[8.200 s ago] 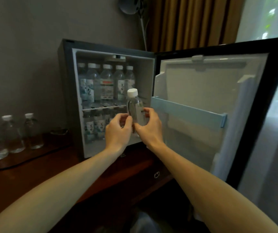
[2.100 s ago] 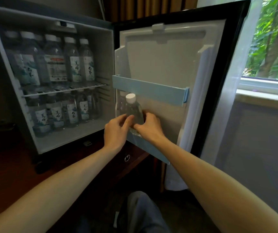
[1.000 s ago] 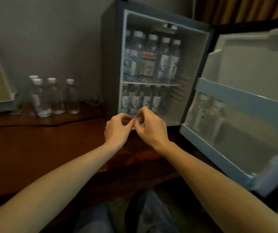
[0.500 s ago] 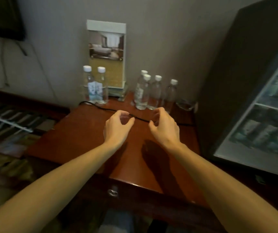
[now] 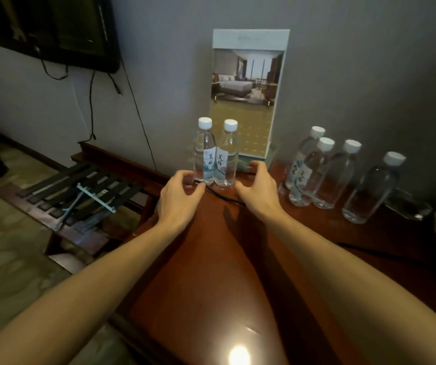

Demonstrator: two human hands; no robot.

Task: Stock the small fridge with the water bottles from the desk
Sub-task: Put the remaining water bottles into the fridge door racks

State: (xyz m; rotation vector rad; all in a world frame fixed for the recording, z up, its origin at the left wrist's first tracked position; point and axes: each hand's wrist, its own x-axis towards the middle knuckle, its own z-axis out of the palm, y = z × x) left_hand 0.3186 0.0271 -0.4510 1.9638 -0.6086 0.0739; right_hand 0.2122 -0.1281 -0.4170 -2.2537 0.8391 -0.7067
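Two clear water bottles with white caps stand side by side at the back of the wooden desk (image 5: 211,272): a left bottle (image 5: 204,154) and a right bottle (image 5: 226,156). My left hand (image 5: 178,197) hovers at the base of the left bottle with fingers curved and holds nothing. My right hand (image 5: 259,189) is spread just right of the right bottle, also holding nothing. Several more bottles (image 5: 324,172) stand in a group further right. The fridge is out of view.
A hotel picture card (image 5: 248,90) stands behind the two bottles. A black cable (image 5: 224,197) crosses the desk between my hands. A slatted luggage rack (image 5: 79,196) sits left of the desk, and a wall TV (image 5: 50,30) hangs above it.
A bottle went onto the fridge door shelf and both hands let go. My view swung left from the fridge to the desk, and both hands moved up to the two bottles.
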